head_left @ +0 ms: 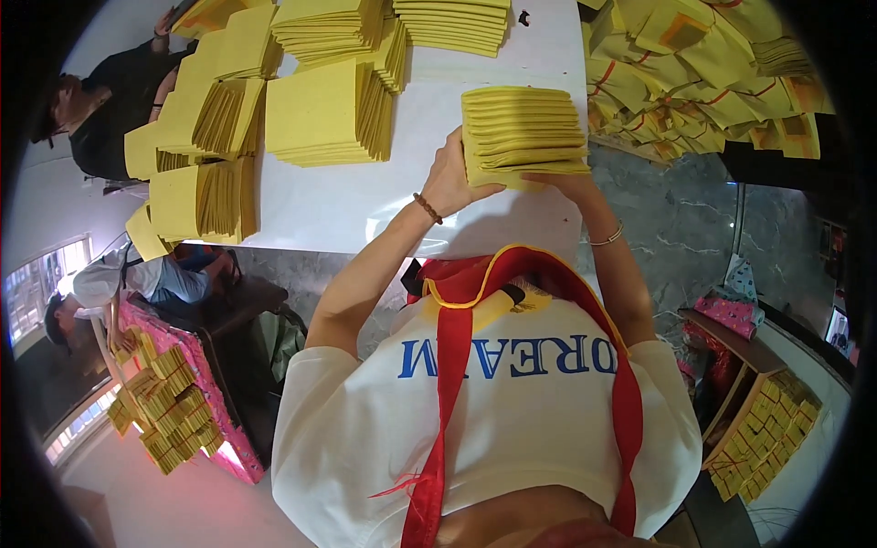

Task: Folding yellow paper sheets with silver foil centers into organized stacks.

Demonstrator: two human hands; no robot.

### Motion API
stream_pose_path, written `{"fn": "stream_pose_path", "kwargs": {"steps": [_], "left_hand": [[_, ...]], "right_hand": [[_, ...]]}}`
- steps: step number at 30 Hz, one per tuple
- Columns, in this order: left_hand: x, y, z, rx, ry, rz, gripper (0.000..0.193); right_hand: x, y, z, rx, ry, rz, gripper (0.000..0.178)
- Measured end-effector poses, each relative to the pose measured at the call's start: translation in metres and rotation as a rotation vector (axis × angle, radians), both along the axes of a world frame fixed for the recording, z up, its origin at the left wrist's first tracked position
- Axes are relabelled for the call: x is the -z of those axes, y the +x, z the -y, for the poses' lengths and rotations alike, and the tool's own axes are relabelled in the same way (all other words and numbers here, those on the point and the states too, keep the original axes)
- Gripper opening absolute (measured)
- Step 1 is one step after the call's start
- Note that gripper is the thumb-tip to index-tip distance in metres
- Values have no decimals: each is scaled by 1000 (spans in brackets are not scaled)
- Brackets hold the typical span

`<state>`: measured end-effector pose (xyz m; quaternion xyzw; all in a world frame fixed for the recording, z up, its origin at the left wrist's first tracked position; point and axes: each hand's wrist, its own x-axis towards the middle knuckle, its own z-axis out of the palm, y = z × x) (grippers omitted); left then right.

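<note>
A thick stack of folded yellow paper sheets [525, 131] sits at the near right part of the white table, its layered folds facing up. My left hand [453, 178] grips its left side, the thumb lying along the near edge. At the near right corner my right hand [570, 185] is closed on the same stack, its fingers largely hidden behind the paper. Left of my hands stands another stack of yellow sheets [315, 110], fanned along its right side. A brown bead bracelet is on my left wrist and a thin bangle on the right.
More yellow stacks [203, 196] line the left and far sides of the white table [320, 208]. Bundles with red bands [676, 87] are heaped beyond its right edge. One person [119, 114] stands at the far left; another [151, 279] sits lower left beside piled yellow bundles [174, 397].
</note>
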<state>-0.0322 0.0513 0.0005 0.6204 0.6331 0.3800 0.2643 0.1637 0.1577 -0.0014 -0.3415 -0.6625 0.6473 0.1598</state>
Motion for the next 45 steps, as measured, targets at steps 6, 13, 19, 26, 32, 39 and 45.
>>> {"fn": "stream_pose_path", "kwargs": {"steps": [6,13,19,26,32,39,45], "left_hand": [[-14,-4,2,51,2,52,76],[41,-20,-12,124,131,-294,58],[-9,-3,-4,99,-45,-33,85],[-77,13,13,248,-169,811,66],[-79,22,-1,-6,-4,665,43],[-85,28,-2,-66,122,397,42],[-83,28,-2,-105,158,374,39]], "right_hand": [[13,3,12,61,-36,-202,60],[43,0,6,4,39,-284,51],[24,7,11,94,110,-139,50],[67,27,3,136,-769,-723,60],[67,16,16,178,-766,-708,58],[61,4,25,143,-785,-738,57],[55,0,34,113,-801,-760,56]]}}
